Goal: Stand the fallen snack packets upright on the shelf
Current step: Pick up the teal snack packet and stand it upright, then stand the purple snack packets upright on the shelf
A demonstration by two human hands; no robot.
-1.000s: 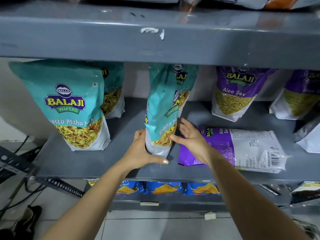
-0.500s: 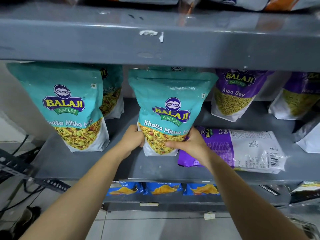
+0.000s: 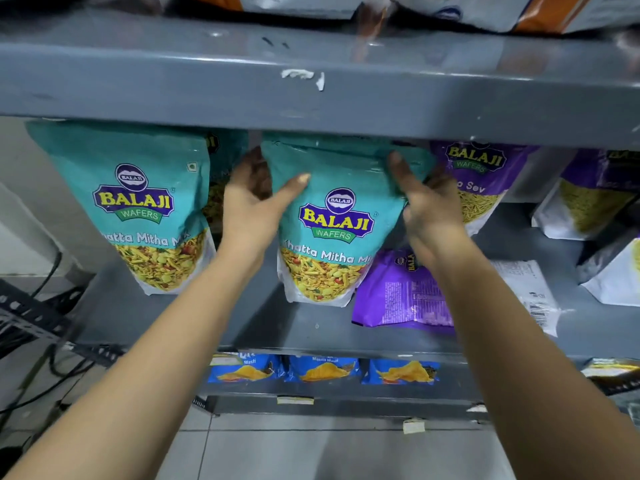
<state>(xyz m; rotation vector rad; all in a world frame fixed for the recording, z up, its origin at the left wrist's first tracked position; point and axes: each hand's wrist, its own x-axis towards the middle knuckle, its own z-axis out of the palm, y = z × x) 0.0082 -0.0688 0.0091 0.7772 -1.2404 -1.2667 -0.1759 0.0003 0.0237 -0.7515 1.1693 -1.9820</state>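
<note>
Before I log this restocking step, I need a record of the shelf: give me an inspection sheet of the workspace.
Surface: grey metal shelf, paint chipped on the shelf edge above.
Job's things: teal Khatta Mitha packet upright, front facing out; purple Aloo Sev packet lying flat beside it, not yet stood up.
Clutter: another teal packet upright at left; purple packets upright behind; blue chip packets on the shelf below.
Grippers: left hand and right hand at the teal packet's upper sides; grip unclear.
Cables: black cables on the floor at left.
Surroundings: tiled floor; packets on the top shelf.
</note>
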